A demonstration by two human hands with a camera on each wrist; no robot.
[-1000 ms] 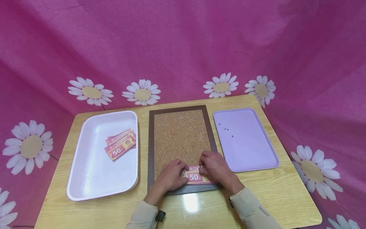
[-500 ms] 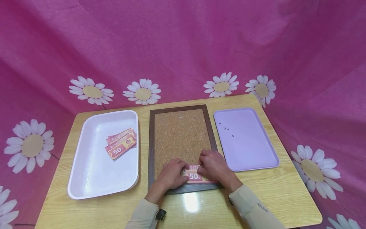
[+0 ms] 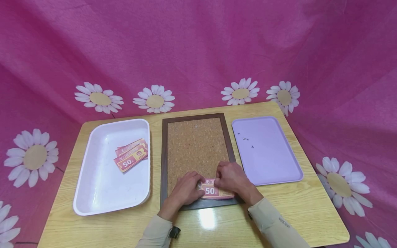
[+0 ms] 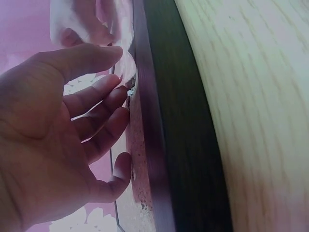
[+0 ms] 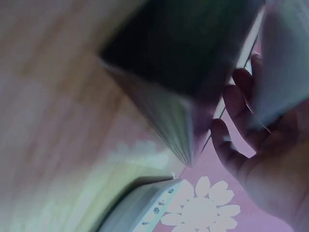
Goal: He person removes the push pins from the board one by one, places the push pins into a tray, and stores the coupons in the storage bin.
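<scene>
A red and yellow paper coupon [image 3: 210,190] printed with a large 50 lies along the bottom of the framed corkboard [image 3: 196,148]. My left hand [image 3: 187,188] rests at the coupon's left end, its thumb and fingertips touching the edge; the left wrist view has those fingers lightly bent and spread. Over the right half of the coupon, my right hand [image 3: 232,176] has its fingers curled, pinching the paper. In the right wrist view, a blurred pale sheet [image 5: 285,63] passes in front of those fingers. Whether a pin is between them I cannot tell.
On the left, a white tub [image 3: 105,193] holds several overlapping coupons [image 3: 128,161]. A lilac tray [image 3: 270,158] at the right carries a few small pins [image 3: 244,138]. The board's dark wooden frame [image 3: 164,162] borders the cork. A flowered pink cloth [image 3: 195,51] hangs behind the table.
The right hand shifts very slightly left and up over the coupon. The left hand stays at the coupon's left end, and the tub, board and tray stand as before.
</scene>
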